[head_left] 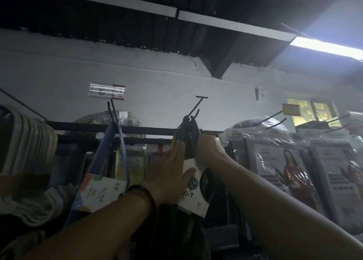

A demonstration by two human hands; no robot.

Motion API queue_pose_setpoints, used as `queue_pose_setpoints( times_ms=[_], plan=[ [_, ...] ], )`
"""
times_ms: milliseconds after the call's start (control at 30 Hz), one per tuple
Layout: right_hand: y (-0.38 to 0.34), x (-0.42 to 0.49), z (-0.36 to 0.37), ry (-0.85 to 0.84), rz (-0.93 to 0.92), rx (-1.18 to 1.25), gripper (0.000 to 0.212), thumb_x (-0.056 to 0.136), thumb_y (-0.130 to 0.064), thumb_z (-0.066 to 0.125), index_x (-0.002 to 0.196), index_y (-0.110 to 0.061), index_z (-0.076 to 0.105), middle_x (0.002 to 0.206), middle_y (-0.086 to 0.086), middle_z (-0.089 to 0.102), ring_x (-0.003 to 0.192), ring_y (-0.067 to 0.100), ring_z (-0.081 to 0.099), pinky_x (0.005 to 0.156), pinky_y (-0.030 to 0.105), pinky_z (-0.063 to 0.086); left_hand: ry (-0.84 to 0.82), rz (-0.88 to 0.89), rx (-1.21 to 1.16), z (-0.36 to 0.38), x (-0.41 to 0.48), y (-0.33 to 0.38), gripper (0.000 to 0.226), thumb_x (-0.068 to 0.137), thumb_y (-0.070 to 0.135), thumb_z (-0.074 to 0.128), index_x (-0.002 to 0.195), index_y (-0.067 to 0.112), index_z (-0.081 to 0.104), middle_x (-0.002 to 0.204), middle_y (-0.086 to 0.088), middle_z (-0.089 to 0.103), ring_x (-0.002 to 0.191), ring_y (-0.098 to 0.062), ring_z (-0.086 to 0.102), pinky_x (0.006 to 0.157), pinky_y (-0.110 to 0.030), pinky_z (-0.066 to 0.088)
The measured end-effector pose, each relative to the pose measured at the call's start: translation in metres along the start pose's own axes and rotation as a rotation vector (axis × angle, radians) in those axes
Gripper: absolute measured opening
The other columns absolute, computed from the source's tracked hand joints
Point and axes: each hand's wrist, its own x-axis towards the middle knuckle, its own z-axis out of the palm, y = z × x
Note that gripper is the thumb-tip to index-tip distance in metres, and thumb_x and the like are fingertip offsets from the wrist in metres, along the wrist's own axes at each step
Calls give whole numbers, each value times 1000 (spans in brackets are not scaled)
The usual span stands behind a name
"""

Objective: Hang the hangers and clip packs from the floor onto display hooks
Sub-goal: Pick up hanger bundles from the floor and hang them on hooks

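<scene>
My right hand point(210, 149) curls round the black hanger pack point(190, 142), hung on the display hook point(193, 110) at 12 o'clock; my left hand point(169, 174) presses it, fingers straight. Blue pack point(106, 155) at 9 o'clock; grey wall point(176, 77) behind.

You are in a shop, facing a wall of hanging stock. Black wire display hooks point(196, 107) jut out above a dark rail point(88, 125), and some carry price label holders point(107, 90). A black hanger pack point(196, 201) and a blue hanger pack point(102, 193) hang in printed card sleeves beside rows of plastic-wrapped packs point(275, 151), all under a corrugated roof point(117, 28).
</scene>
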Motion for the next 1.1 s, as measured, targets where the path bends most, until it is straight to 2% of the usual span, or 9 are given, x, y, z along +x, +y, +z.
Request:
queue_pose_setpoints(
  times_ms=[133,233,333,467,567,633,733,900,1100],
  plan=[
    [-1,20,37,-100,-29,58,32,105,-12,53,134,0,53,111,17,62,94,26,65,72,29,48,-37,-44,67,7,9,-14,67,108,45,49,163,31,15,170,0,28,148,-24,43,111,-43,47],
    [5,29,57,-51,-9,86,38,108,-13,42,145,-1,41,128,18,59,99,25,55,80,32,39,-79,-22,200,11,12,-21,75,104,46,55,163,33,11,171,0,25,152,-27,38,116,-52,45],
    [8,19,55,-144,24,140,61,102,-16,54,153,1,25,131,24,54,106,30,62,80,31,49,-138,-4,284,9,14,-19,84,104,50,53,168,25,5,175,-1,21,160,-28,24,124,-57,34],
    [1,-35,28,78,-45,123,58,99,-41,56,143,-9,34,136,23,49,123,41,54,94,49,56,-52,32,150,-12,-18,-16,77,104,53,52,168,23,20,175,1,24,163,-20,15,130,-47,26],
    [-22,-86,7,254,-233,100,45,94,-37,52,130,-10,47,124,19,56,115,37,52,92,51,53,128,116,18,-42,-86,-22,54,104,47,56,154,27,51,162,4,49,157,-19,34,123,-41,38],
    [-44,-122,2,284,-331,232,33,92,-31,54,117,-11,54,114,15,59,107,35,52,88,50,50,245,129,34,-65,-151,-38,33,102,38,60,132,24,67,134,3,67,133,-23,57,108,-40,48],
    [-97,-188,7,279,-455,456,14,93,-27,60,103,-17,58,102,3,60,99,25,53,78,39,47,279,58,84,-101,-265,-68,13,106,36,56,108,29,66,105,9,63,101,-22,59,84,-40,46],
    [-226,-322,40,114,-659,657,10,90,-28,60,94,-19,60,88,-2,61,83,25,59,67,39,51,42,-238,237,-161,-477,-103,16,96,36,60,107,29,71,102,7,72,89,-23,65,74,-38,51],
    [-386,-546,117,-367,-836,858,9,92,-37,59,95,-29,60,80,-18,53,72,7,55,65,35,56,-541,-842,243,-232,-758,-115,21,86,49,54,91,35,69,89,14,70,83,-15,69,66,-29,54]
  ],
)
